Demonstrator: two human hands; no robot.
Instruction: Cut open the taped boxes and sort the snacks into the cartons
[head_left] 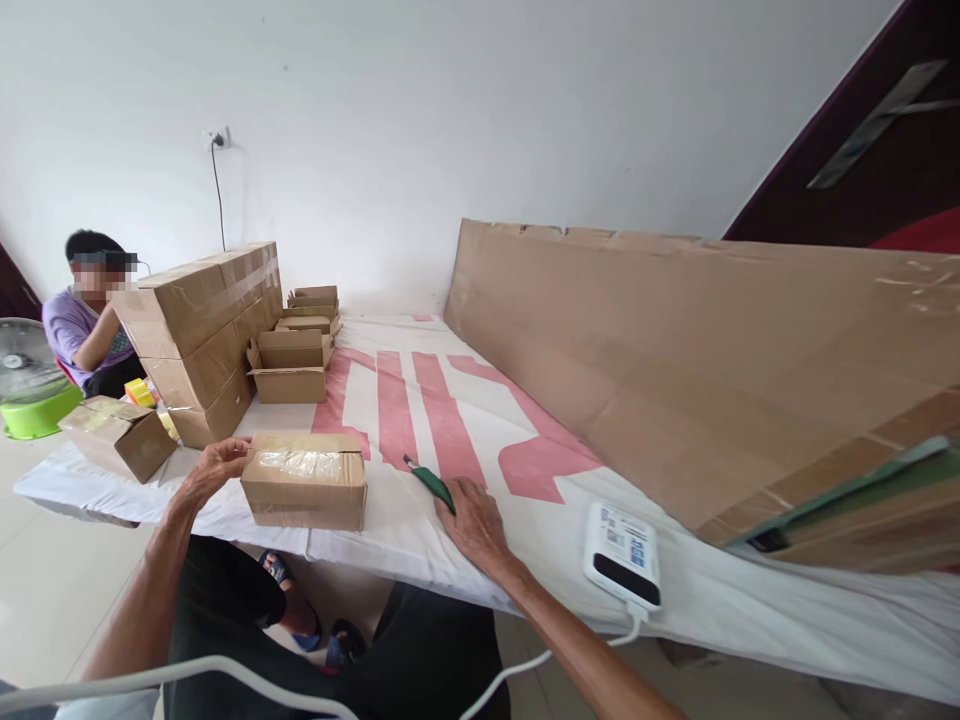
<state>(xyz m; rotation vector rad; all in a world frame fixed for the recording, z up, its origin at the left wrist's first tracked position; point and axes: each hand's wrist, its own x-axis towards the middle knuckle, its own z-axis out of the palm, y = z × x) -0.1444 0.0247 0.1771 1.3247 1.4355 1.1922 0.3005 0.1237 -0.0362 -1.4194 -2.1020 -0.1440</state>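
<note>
A small cardboard box, closed with clear tape along its top, sits near the table's front edge. My left hand grips the left end of this box, with its fingertips partly hidden behind the corner. In my right hand is a green utility knife, lying low over the cloth with its tip pointing away to the left. The knife is apart from the box, to its right.
A stack of taped cartons and several open small boxes stand at the left. Another carton is near a seated person. A white device with a cable lies right, before a large cardboard panel.
</note>
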